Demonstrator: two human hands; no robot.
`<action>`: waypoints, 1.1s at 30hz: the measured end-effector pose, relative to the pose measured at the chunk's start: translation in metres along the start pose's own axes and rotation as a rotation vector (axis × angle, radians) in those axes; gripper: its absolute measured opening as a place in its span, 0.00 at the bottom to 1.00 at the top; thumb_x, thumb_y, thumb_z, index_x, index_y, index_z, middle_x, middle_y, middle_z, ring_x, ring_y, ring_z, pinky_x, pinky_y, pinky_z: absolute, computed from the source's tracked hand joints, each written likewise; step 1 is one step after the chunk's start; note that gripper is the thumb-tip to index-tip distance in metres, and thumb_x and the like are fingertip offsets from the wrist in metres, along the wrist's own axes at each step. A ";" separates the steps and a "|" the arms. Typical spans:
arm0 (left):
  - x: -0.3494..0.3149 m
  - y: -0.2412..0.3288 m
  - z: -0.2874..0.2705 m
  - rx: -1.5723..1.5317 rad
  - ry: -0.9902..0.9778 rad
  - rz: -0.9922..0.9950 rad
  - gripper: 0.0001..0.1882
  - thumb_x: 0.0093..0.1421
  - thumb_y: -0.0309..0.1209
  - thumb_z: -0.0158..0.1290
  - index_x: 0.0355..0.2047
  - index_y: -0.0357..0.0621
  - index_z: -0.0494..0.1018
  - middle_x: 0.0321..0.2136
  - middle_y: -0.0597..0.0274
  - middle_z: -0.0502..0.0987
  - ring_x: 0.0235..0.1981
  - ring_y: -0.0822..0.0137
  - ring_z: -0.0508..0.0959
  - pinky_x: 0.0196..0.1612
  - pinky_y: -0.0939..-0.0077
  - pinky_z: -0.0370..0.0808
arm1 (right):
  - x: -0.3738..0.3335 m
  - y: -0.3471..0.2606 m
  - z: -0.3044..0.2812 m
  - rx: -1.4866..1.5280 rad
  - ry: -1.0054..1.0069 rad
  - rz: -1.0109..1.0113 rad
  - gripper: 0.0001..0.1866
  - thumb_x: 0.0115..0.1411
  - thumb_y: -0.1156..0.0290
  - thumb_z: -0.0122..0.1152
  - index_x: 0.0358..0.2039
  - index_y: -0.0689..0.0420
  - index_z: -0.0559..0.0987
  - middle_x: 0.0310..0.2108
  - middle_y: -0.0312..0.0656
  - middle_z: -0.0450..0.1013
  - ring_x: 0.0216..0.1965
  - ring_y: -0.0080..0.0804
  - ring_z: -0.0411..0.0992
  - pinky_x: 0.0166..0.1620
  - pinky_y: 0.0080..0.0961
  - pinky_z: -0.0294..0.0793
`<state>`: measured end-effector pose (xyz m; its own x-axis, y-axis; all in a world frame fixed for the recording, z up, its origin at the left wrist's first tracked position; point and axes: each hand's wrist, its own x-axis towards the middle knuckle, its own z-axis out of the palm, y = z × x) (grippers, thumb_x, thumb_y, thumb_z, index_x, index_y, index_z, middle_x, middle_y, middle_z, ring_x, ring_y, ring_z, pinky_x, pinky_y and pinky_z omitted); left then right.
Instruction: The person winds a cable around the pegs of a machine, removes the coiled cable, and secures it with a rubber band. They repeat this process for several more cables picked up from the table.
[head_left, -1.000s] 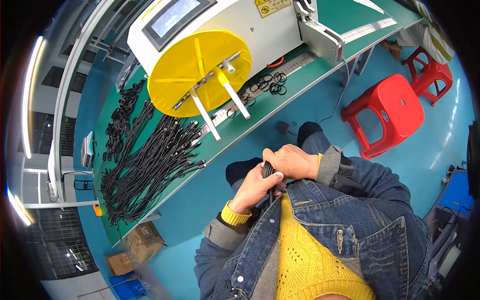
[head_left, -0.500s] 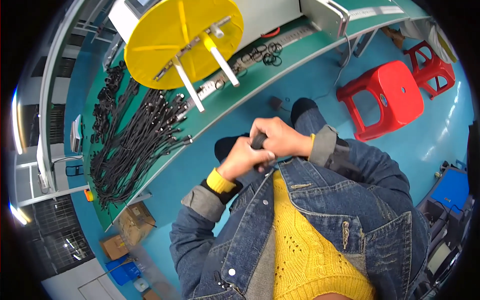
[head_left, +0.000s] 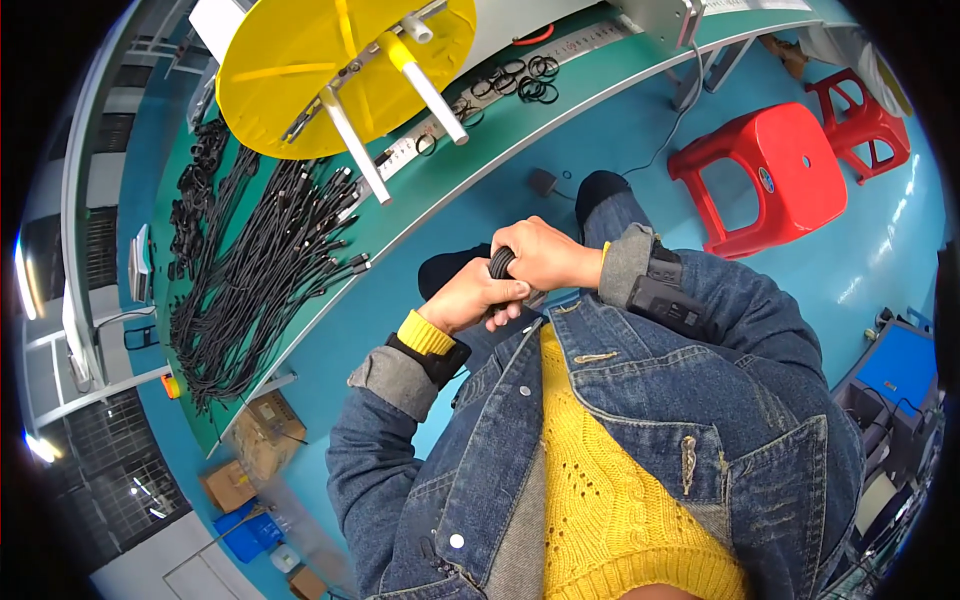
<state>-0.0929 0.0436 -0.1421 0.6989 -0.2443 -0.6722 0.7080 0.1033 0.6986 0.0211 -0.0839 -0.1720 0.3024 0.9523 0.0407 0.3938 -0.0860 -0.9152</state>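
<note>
In front of my lap, my left hand [head_left: 470, 297] and my right hand [head_left: 545, 253] meet around a small coiled bundle of black cable [head_left: 501, 263]. Both sets of fingers are closed on it, so only its ridged upper loops show. On the green bench ahead, a large heap of black cables [head_left: 265, 270] with metal plug ends lies to the left. A yellow disc winder [head_left: 300, 75] with two silver rods stands above the bench edge. Several small black cable rings [head_left: 538, 80] rest along the bench to its right.
The green bench's edge [head_left: 480, 175] runs diagonally before me. Red plastic stools [head_left: 790, 170] stand on the blue floor at the right. Cardboard boxes [head_left: 265, 435] sit under the bench at the lower left. A white cord [head_left: 668, 140] hangs from the bench.
Both hands have shifted slightly left and up with the cable bundle, which has turned so its coiled loops now show. The view has tilted a little.
</note>
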 end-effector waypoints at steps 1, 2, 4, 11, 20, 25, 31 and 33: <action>-0.001 0.000 -0.003 -0.003 -0.002 -0.002 0.16 0.56 0.38 0.54 0.35 0.37 0.69 0.19 0.66 0.71 0.14 0.79 0.67 0.14 0.87 0.65 | 0.000 -0.003 0.000 0.096 -0.001 0.086 0.09 0.42 0.77 0.49 0.24 0.66 0.74 0.19 0.55 0.72 0.22 0.48 0.73 0.26 0.40 0.70; -0.002 0.001 -0.005 -0.119 -0.079 -0.009 0.16 0.56 0.37 0.53 0.36 0.37 0.69 0.20 0.65 0.71 0.14 0.79 0.67 0.14 0.87 0.64 | 0.001 -0.005 -0.002 0.097 -0.002 0.090 0.09 0.42 0.77 0.49 0.24 0.66 0.74 0.19 0.55 0.72 0.22 0.48 0.73 0.26 0.40 0.70; -0.004 0.003 -0.007 -0.350 -0.234 -0.021 0.15 0.57 0.36 0.52 0.39 0.37 0.69 0.20 0.63 0.71 0.14 0.78 0.67 0.13 0.87 0.62 | 0.005 -0.009 -0.010 0.144 -0.156 0.244 0.07 0.41 0.77 0.50 0.22 0.67 0.74 0.20 0.55 0.72 0.24 0.48 0.74 0.27 0.40 0.70; -0.006 0.004 0.000 -0.190 -0.088 -0.058 0.11 0.58 0.32 0.49 0.38 0.37 0.68 0.20 0.67 0.68 0.16 0.81 0.65 0.14 0.89 0.59 | 0.000 -0.010 -0.004 -0.291 -0.111 0.049 0.08 0.44 0.75 0.50 0.23 0.65 0.74 0.19 0.53 0.72 0.24 0.51 0.73 0.27 0.38 0.71; -0.010 -0.018 0.013 -0.338 0.139 0.128 0.05 0.57 0.29 0.49 0.31 0.41 0.68 0.18 0.70 0.66 0.16 0.80 0.63 0.15 0.88 0.58 | 0.014 -0.015 -0.020 -0.156 -0.120 -0.182 0.11 0.46 0.72 0.52 0.31 0.62 0.72 0.22 0.52 0.72 0.25 0.51 0.72 0.27 0.40 0.69; -0.015 -0.006 0.012 -0.275 0.395 0.366 0.04 0.57 0.27 0.49 0.31 0.41 0.66 0.21 0.68 0.66 0.18 0.78 0.65 0.17 0.86 0.62 | 0.062 -0.019 -0.067 -0.621 0.586 -0.261 0.12 0.47 0.73 0.54 0.35 0.58 0.73 0.21 0.47 0.72 0.26 0.47 0.71 0.31 0.35 0.71; -0.007 0.013 0.016 -0.257 0.626 0.637 0.05 0.57 0.27 0.52 0.31 0.40 0.68 0.17 0.69 0.67 0.16 0.79 0.66 0.16 0.85 0.63 | 0.078 -0.009 -0.066 -0.490 0.440 -0.216 0.09 0.51 0.72 0.56 0.33 0.59 0.73 0.25 0.39 0.71 0.27 0.33 0.71 0.31 0.26 0.70; -0.005 0.021 0.014 -0.318 0.685 0.708 0.05 0.56 0.27 0.52 0.31 0.40 0.68 0.17 0.68 0.67 0.15 0.79 0.66 0.16 0.84 0.64 | 0.057 -0.024 -0.059 0.232 0.186 -0.036 0.08 0.54 0.69 0.57 0.32 0.60 0.73 0.29 0.35 0.71 0.27 0.26 0.70 0.29 0.23 0.70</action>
<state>-0.0829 0.0334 -0.1209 0.8030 0.5623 -0.1976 0.0369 0.2840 0.9581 0.0802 -0.0453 -0.1237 0.4540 0.8817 0.1283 0.2047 0.0370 -0.9781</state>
